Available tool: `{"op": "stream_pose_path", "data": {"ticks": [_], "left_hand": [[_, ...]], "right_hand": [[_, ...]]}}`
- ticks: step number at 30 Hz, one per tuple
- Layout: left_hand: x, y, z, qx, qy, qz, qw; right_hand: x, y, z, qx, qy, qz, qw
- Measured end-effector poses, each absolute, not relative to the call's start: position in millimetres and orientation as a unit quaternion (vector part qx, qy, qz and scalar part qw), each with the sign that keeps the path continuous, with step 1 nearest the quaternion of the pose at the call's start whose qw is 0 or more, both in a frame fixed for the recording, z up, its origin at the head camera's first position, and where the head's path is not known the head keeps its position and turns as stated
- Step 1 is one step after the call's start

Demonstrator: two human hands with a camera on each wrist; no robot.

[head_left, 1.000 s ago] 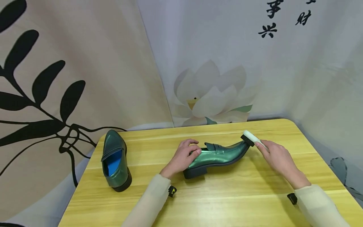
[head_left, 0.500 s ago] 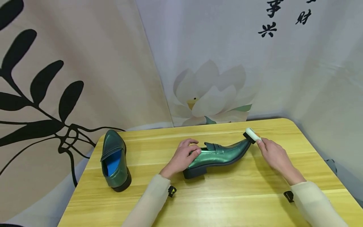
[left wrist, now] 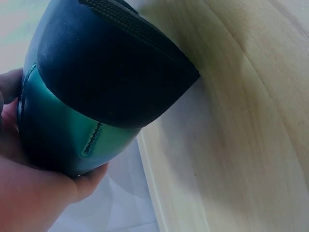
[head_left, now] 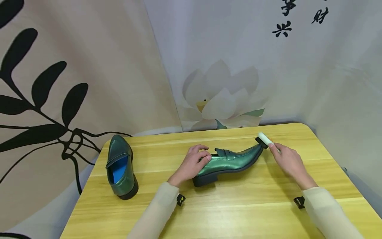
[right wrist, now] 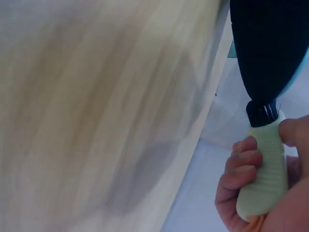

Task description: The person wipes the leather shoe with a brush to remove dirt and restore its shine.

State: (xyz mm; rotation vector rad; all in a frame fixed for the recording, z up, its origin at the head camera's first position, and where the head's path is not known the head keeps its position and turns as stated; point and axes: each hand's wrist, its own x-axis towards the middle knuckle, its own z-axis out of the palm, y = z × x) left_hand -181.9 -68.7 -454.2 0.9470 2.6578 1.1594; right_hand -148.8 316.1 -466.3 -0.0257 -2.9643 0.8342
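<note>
In the head view, my left hand grips a green metallic loafer by its heel end, toe pointing right and lifted off the table. The left wrist view shows the black heel block and the stitched back seam, with fingers and thumb on either side of the shoe's back. My right hand holds a brush with a pale handle and black bristles. Those bristles touch the toe tip of the loafer. Fingers and thumb wrap the handle in the right wrist view.
A second green loafer with a blue insole stands on the left of the wooden table, toe to the back. Behind the table hangs a printed cloth. The rounded back right table corner lies beyond the right hand.
The brush shifts slightly about the shoe's toe, and the right forearm has come a little to the left. My left hand and the loafer stay nearly still.
</note>
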Motion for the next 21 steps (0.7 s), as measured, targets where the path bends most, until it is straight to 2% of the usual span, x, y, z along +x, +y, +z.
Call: {"op": "stream_pose_path", "data": {"ticks": [4,8,11,17,19,21], "left_hand": [[-180.7,-66.9,-454.9,0.310,0.866,0.388,0.061],[-178.2,-64.9,-449.9,0.314,0.859,0.401,0.057],[-176.5,-58.6,-449.0,0.323,0.856,0.403,0.007],[-180.6,-42.0,-452.1,0.349,0.876,0.305,-0.133],[-182.1,-37.8,-454.6,0.362,0.880,0.265,-0.159],[-181.6,-35.8,-458.3,0.376,0.883,0.229,-0.161]], "right_hand": [[-143.7,322.9,-465.2,-0.021,-0.959,0.282,0.027],[-126.0,323.6,-455.6,-0.020,-0.952,0.297,0.066],[-112.5,322.6,-447.3,-0.020,-0.948,0.305,0.091],[-101.0,315.8,-441.2,-0.006,-0.940,0.320,0.121],[-100.9,313.5,-441.8,-0.001,-0.938,0.323,0.125],[-100.2,311.5,-441.5,0.001,-0.939,0.321,0.125]]}}
